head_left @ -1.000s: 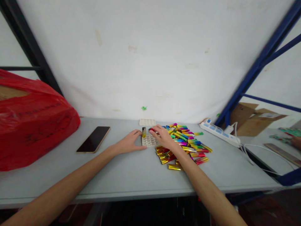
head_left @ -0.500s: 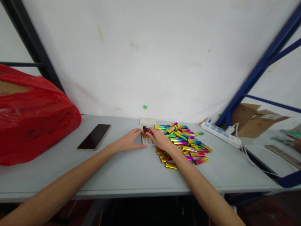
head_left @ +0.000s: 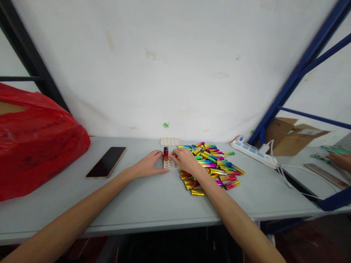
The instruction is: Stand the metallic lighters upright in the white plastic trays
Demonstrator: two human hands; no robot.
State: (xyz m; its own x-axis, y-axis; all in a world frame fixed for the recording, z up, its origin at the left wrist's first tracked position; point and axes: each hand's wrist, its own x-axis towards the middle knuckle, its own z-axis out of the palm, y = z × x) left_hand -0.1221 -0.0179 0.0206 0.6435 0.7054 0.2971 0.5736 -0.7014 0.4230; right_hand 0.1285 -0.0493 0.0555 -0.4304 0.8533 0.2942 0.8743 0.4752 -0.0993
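Observation:
A small white tray [head_left: 171, 164] with rows of holes lies on the table between my hands. In its left end stands a red lighter [head_left: 166, 154] with a black top, upright. My left hand [head_left: 148, 165] is open at the tray's left side, its thumb at the near corner and its fingertips close to the lighter. My right hand [head_left: 185, 159] hovers over the tray's right part. Its fingers are bent, with the tips just right of the lighter and nothing seen between them. Behind that hand lies a heap of shiny multicoloured lighters [head_left: 211, 164].
A second white tray [head_left: 170, 141] lies by the wall. To the left are a phone [head_left: 106, 162] and a red plastic bag [head_left: 41, 146]. A power strip [head_left: 253, 154] with cables, a cardboard box [head_left: 287, 138] and another person's hand [head_left: 340, 160] are on the right.
My right fingers have come away from the red lighter, which now stands in the tray. My left hand keeps its place at the tray. The whole view has shifted slightly.

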